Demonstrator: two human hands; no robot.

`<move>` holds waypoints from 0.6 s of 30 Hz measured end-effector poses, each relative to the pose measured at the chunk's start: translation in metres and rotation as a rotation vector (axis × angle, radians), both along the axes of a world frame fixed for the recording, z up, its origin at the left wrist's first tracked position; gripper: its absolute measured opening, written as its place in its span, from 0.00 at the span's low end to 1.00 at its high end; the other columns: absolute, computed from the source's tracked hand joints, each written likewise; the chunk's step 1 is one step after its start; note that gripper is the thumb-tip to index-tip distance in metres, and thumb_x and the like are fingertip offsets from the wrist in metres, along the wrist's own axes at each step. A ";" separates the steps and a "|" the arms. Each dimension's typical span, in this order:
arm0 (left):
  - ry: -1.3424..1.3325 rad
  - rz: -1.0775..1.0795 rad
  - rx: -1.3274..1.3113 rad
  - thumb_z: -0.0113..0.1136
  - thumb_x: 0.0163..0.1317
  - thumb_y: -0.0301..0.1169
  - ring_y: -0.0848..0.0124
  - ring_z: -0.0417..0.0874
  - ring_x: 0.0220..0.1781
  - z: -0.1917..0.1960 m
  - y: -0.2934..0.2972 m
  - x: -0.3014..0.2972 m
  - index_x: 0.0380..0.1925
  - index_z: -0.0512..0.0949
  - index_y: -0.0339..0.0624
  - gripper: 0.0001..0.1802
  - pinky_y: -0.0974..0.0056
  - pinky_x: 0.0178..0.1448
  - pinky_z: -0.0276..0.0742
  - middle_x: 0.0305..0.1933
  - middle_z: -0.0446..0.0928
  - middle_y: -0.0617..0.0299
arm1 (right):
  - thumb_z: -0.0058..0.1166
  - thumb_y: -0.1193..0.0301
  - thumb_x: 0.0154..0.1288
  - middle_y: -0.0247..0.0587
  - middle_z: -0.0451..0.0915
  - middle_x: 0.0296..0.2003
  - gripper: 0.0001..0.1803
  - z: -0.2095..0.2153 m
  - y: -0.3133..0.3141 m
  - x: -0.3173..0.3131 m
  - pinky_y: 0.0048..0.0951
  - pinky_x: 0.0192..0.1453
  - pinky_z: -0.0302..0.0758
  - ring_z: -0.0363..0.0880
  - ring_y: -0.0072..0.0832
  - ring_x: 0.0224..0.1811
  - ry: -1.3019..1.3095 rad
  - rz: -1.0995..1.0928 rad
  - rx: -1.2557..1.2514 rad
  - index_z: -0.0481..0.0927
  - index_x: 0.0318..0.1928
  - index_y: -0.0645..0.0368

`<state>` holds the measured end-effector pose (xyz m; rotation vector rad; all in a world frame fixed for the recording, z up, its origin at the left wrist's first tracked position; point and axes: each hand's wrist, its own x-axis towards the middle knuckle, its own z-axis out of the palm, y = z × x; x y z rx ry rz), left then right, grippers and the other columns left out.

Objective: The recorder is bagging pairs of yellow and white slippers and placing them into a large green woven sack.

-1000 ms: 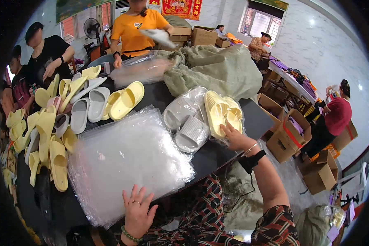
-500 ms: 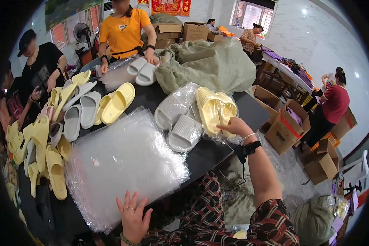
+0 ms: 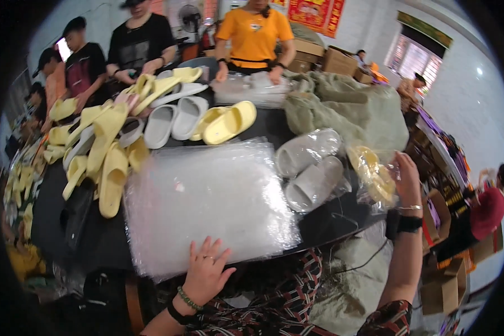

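Observation:
My left hand (image 3: 206, 273) lies flat with fingers spread on the near edge of a stack of clear plastic bags (image 3: 201, 196). At the table's right end, my right hand (image 3: 409, 178) has its fingers curled on the right edge of a clear bag holding a pair of yellow slippers (image 3: 372, 176). Its fingertips are partly lost in the shiny film. Just left of that bag, a pair of grey slippers (image 3: 313, 182) rests in clear plastic, partly on the bag stack's right side.
Loose yellow slippers (image 3: 229, 124) and grey slippers (image 3: 176, 119) are heaped along the table's left and far side. A large green sack (image 3: 353, 106) sits at the back right. Across the table, a person in an orange shirt (image 3: 255, 39) handles plastic bags. Cardboard boxes (image 3: 445, 285) stand at right.
The view has swung left. My right hand has gone from atop the bagged yellow slippers to the bag's right edge, and that pair lies farther from the grey pair. My left hand stays on the stack.

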<state>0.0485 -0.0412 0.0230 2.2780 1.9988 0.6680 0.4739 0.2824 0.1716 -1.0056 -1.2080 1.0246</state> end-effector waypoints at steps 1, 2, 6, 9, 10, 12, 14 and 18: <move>-0.007 0.022 0.008 0.65 0.61 0.42 0.44 0.62 0.72 0.001 0.000 0.001 0.56 0.76 0.43 0.26 0.30 0.72 0.47 0.66 0.67 0.47 | 0.51 0.69 0.72 0.35 0.77 0.27 0.08 0.005 0.007 0.009 0.26 0.36 0.80 0.79 0.25 0.28 -0.107 0.083 0.168 0.76 0.36 0.60; -0.013 0.016 0.038 0.64 0.61 0.42 0.44 0.62 0.72 0.002 -0.001 0.000 0.57 0.76 0.43 0.26 0.30 0.72 0.46 0.67 0.67 0.47 | 0.50 0.69 0.73 0.36 0.77 0.28 0.09 0.017 0.003 -0.005 0.29 0.39 0.81 0.80 0.27 0.30 0.007 0.143 0.121 0.76 0.36 0.61; -0.024 0.030 0.105 0.64 0.61 0.43 0.45 0.62 0.73 0.015 -0.005 -0.005 0.57 0.76 0.44 0.26 0.29 0.72 0.46 0.68 0.67 0.48 | 0.46 0.72 0.74 0.44 0.80 0.34 0.09 0.062 -0.031 -0.067 0.32 0.50 0.80 0.83 0.34 0.41 0.136 0.203 0.109 0.75 0.39 0.65; -0.044 0.031 0.126 0.65 0.61 0.43 0.46 0.63 0.72 0.032 -0.010 -0.008 0.59 0.74 0.46 0.27 0.30 0.71 0.50 0.69 0.65 0.47 | 0.44 0.74 0.74 0.40 0.80 0.41 0.08 0.079 -0.062 -0.097 0.28 0.53 0.78 0.81 0.28 0.47 0.080 0.284 0.277 0.75 0.44 0.67; -0.161 0.015 0.135 0.65 0.62 0.43 0.47 0.64 0.72 0.034 -0.011 -0.010 0.60 0.74 0.46 0.28 0.32 0.72 0.51 0.70 0.65 0.47 | 0.44 0.75 0.74 0.37 0.79 0.43 0.09 0.082 -0.063 -0.103 0.26 0.53 0.78 0.80 0.26 0.49 0.255 0.482 0.170 0.76 0.46 0.66; -0.302 0.000 0.157 0.64 0.63 0.40 0.51 0.67 0.71 0.044 -0.014 -0.017 0.64 0.71 0.44 0.30 0.42 0.72 0.60 0.69 0.66 0.48 | 0.44 0.74 0.73 0.37 0.79 0.42 0.09 0.085 -0.082 -0.136 0.25 0.53 0.78 0.80 0.25 0.49 0.306 0.427 0.146 0.76 0.46 0.66; -0.452 0.013 0.168 0.63 0.64 0.38 0.53 0.68 0.71 0.049 -0.021 -0.026 0.65 0.69 0.42 0.30 0.46 0.72 0.62 0.68 0.68 0.48 | 0.44 0.74 0.73 0.35 0.79 0.42 0.09 0.081 -0.107 -0.175 0.26 0.53 0.78 0.79 0.22 0.47 0.381 0.399 0.045 0.76 0.46 0.63; -0.812 0.020 0.115 0.60 0.67 0.31 0.59 0.71 0.69 0.053 -0.029 -0.040 0.67 0.65 0.36 0.30 0.58 0.69 0.68 0.66 0.71 0.50 | 0.45 0.71 0.74 0.38 0.79 0.48 0.11 0.061 -0.116 -0.232 0.34 0.63 0.76 0.80 0.29 0.50 0.436 0.648 0.053 0.73 0.51 0.62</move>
